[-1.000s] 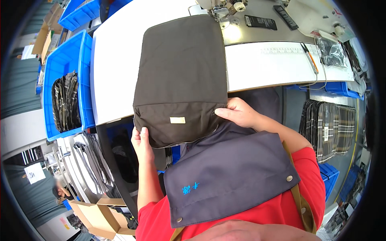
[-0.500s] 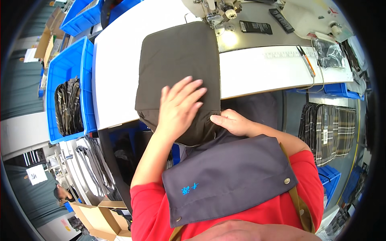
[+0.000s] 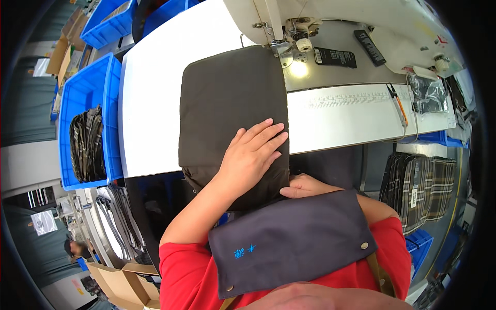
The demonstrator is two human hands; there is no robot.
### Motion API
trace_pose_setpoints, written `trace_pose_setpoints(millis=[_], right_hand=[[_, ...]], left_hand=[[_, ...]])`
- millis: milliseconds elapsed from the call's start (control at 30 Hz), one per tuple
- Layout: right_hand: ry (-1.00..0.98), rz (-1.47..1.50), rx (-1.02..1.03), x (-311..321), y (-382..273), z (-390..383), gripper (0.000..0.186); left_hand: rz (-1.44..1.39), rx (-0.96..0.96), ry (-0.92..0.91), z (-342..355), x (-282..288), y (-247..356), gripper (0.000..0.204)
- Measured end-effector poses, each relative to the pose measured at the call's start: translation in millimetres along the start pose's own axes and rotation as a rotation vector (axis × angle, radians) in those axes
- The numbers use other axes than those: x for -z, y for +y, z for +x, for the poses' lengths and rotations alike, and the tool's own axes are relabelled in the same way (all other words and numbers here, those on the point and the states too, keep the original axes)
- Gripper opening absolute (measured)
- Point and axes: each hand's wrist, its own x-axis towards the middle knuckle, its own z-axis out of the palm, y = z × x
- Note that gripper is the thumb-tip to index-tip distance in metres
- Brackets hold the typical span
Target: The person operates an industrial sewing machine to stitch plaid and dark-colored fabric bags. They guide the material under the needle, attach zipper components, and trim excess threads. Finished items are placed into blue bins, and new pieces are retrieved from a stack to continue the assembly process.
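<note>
A dark brown, nearly rectangular fabric piece [image 3: 227, 93] lies on the white sewing table, its far right corner at the needle area of the sewing machine [image 3: 289, 39]. Flat on top of the cloth, near its right edge, rests my left hand [image 3: 253, 157], fingers stretched out. My right hand [image 3: 306, 186] grips the cloth's right edge low down, close to my body; its thumb shows on top and the other fingers are partly hidden. The near end of the cloth hangs over the table edge and gathers in folds against my dark grey apron [image 3: 294, 237].
Orange-handled thread snips [image 3: 399, 106] lie right of a printed ruler scale [image 3: 351, 98]. Two black tags [image 3: 336, 58] sit on the machine bed. At left stands a blue bin [image 3: 112, 119] with folded plaid cloth; more plaid pieces [image 3: 421, 186] hang at right.
The whole view has shifted, so the table sits lower in the picture. My left hand has slid rightward over the cloth, toward its edge. My right hand still grips the edge, slightly nearer me.
</note>
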Motion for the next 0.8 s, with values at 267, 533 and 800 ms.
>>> trace_pose_setpoints(millis=[267, 533, 800], right_hand=[[0.047, -0.051, -0.023, 10.3, 7.6, 3.1, 0.051], [0.126, -0.058, -0.007, 21.7, -6.3, -2.1, 0.047], [0.205, -0.161, 0.021, 26.7, -13.0, -6.4, 0.047]], left_hand=[[0.011, 0.01, -0.003, 21.6, 1.5, -12.0, 0.043], [-0.028, 0.027, 0.034, 41.8, -5.1, -24.0, 0.042], [-0.097, 0.061, 0.049, 59.0, -7.7, -42.6, 0.039]])
